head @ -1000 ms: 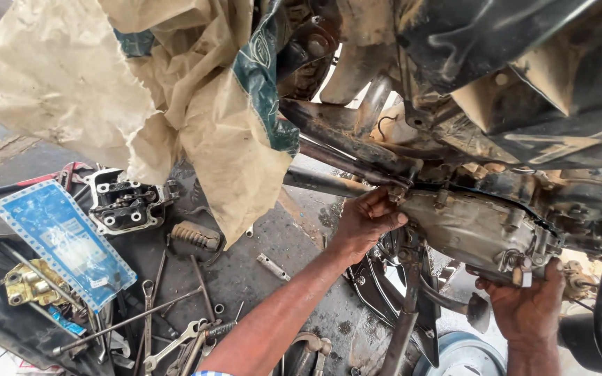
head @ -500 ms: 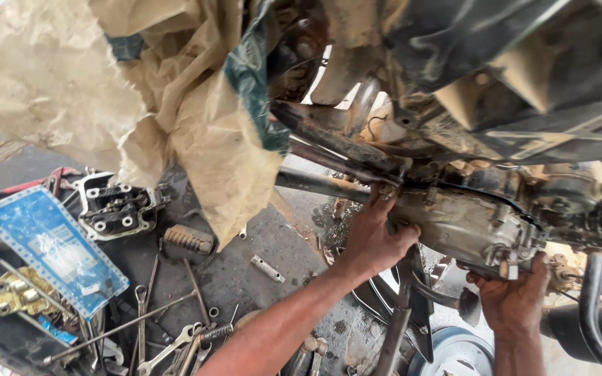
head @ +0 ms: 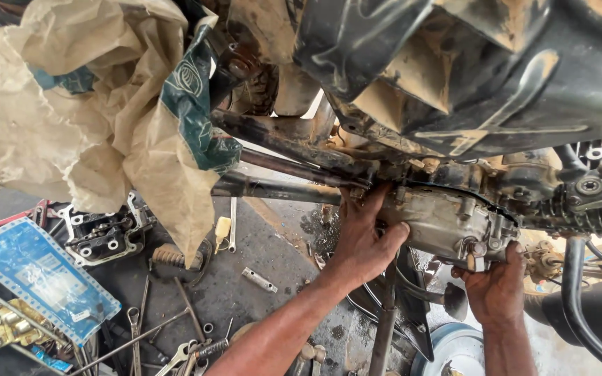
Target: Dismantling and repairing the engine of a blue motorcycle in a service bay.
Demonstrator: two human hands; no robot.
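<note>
A dirty grey engine case (head: pixel 447 223) hangs under a muddy motorcycle frame (head: pixel 280 139). My left hand (head: pixel 360 240) is pressed flat against the case's left end, fingers wrapped over its edge. Under the right end, my right hand (head: pixel 496 289) cups the case from below, thumb by a small fitting. Both hands bear on the case. The black underside of the bike (head: pixel 468 69) fills the top of the view.
A tan plastic sack (head: pixel 85 132) drapes over the frame at left. On the ground lie a blue packet (head: pixel 40 278), a cylinder head (head: pixel 102 233), several spanners and rods (head: pixel 148 334), and a brass part (head: pixel 8 327). An exhaust pipe (head: pixel 593 313) runs at right.
My left hand slid from the frame tube onto the case's left end. The right hand stayed under the case. The view moved closer.
</note>
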